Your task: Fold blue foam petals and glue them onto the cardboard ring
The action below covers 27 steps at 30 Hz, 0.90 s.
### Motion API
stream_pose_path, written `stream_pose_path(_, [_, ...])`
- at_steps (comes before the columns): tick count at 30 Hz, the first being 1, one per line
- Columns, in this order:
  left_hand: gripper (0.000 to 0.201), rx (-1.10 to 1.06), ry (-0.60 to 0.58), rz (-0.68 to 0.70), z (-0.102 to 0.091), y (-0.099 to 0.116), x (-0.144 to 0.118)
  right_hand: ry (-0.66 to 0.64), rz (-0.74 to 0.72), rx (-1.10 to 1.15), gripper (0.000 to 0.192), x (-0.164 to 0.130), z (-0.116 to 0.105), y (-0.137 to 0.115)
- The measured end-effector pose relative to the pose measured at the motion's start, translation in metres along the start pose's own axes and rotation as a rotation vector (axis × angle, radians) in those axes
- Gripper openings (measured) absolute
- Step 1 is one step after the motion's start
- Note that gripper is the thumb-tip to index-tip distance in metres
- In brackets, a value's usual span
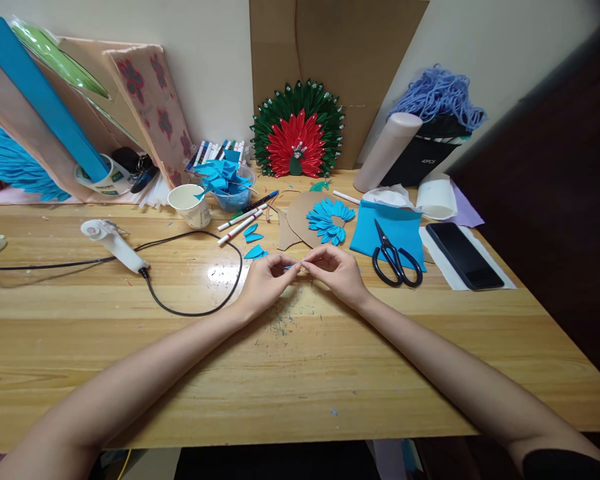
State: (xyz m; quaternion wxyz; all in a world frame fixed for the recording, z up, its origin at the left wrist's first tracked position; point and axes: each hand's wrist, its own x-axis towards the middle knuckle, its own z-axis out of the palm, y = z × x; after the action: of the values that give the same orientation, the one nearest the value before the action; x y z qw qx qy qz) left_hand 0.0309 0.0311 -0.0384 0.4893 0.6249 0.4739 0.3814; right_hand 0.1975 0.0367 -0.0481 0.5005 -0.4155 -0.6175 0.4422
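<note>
My left hand [270,280] and my right hand [337,272] meet above the table, thumbs and fingertips pinched together. A sliver of blue shows at the fingertips, looking like a small blue paper piece mostly hidden by them. Just behind lies a round cardboard piece [300,217] bearing a ring of blue paper petals [325,230]. Loose blue petals [253,235] rest left of it. Black-handled scissors [393,257] lie on a blue paper sheet [365,227], right of my right hand.
A white glue gun [113,247] with a looping black cord lies at left. Behind are a paper cup [190,207], a tub of blue scraps [233,193], markers [243,227] and a red-green petal fan [297,133]. At right are a phone [465,257] and a white roll [436,197].
</note>
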Motion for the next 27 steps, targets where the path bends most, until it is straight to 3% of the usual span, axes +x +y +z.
stream_pose_path(13, [0.016, 0.238, 0.079, 0.121, -0.0001, 0.0013, -0.0023, -0.025, 0.044, 0.04, 0.022, -0.0035, 0.0008, 0.001])
stream_pose_path(17, [0.017, 0.238, 0.039, 0.129, -0.0005, 0.0001, -0.0009, 0.001, 0.051, 0.027, 0.022, -0.0013, -0.0008, 0.001])
stream_pose_path(23, [0.017, 0.269, 0.083, 0.136, -0.0014, 0.0, 0.0003, 0.088, 0.087, -0.025, 0.017, 0.0004, -0.0024, -0.0043])
stream_pose_path(27, [0.018, 0.286, 0.084, 0.17, -0.0017, -0.0004, -0.0003, -0.032, 0.1, -0.06, 0.021, -0.0004, -0.0018, -0.0046])
